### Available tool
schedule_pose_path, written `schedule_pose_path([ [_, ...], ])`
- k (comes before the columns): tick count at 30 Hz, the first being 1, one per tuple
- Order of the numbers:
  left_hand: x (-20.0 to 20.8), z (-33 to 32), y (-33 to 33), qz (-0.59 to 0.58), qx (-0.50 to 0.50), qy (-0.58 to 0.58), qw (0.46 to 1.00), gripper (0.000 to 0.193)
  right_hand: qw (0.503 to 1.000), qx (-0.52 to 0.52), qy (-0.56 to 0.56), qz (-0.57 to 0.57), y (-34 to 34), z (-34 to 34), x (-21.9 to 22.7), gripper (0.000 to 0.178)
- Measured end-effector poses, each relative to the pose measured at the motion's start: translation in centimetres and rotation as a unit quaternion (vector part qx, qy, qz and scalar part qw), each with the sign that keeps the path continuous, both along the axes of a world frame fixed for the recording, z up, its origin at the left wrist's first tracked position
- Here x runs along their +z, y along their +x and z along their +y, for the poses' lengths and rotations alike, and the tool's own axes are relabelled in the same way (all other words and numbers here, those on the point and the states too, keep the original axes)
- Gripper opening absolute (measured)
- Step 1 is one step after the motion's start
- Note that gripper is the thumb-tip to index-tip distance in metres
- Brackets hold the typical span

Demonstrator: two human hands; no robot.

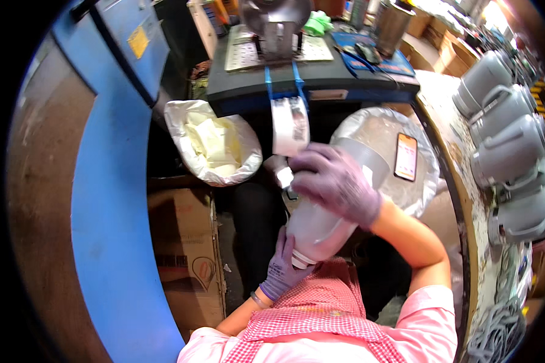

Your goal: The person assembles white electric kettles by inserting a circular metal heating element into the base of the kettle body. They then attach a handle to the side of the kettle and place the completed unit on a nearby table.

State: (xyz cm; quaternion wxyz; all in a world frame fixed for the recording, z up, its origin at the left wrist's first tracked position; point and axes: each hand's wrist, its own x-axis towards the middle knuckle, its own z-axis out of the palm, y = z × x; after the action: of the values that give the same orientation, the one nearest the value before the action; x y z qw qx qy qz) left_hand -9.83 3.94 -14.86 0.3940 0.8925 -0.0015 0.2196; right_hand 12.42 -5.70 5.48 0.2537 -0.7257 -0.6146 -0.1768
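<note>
A grey translucent plastic jug (321, 233) lies tilted across my lap, its narrow white-rimmed end toward me and its wide end up and to the right. My left hand (281, 273), in a grey-purple glove, grips it near the narrow end. Over the jug's upper side is my gloved right hand (339, 184), slightly blurred, its fingers bent to the left. At those fingertips shows a small white piece (284, 177), too blurred to name. Just beyond hangs a white label strip (290, 126) on blue straps from the table edge.
A lined bin (174, 124) with pale paper scraps stands left of centre. Right of the jug, a phone (406, 157) lies on a plastic-covered round container (427, 187). Several grey jugs (508, 148) line the right-hand bench. A blue panel (112, 224) rises at left, beside a cardboard box (184, 242).
</note>
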Motion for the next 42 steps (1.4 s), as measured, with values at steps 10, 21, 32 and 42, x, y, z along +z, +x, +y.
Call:
schedule_pose_path([
  [10,-0.9,-0.8,0.1,0.029,-0.03,0.012,0.999,0.123,0.608,-0.248,0.365,0.66,1.7,-14.8,-8.3,0.021],
  [21,-0.5,-1.2,0.7,0.073,-0.02,0.009,0.997,0.126,0.598,-0.21,0.365,0.682,3.5,-13.2,-12.3,0.022],
  [32,-0.7,-1.4,1.0,0.048,-0.035,0.002,0.998,0.125,0.619,-0.207,0.375,0.659,3.6,-13.1,-12.7,0.029],
  [42,-0.1,-1.7,1.1,0.027,-0.051,0.001,0.998,0.119,0.824,-0.217,0.199,0.484,7.8,-16.1,-10.3,0.039],
])
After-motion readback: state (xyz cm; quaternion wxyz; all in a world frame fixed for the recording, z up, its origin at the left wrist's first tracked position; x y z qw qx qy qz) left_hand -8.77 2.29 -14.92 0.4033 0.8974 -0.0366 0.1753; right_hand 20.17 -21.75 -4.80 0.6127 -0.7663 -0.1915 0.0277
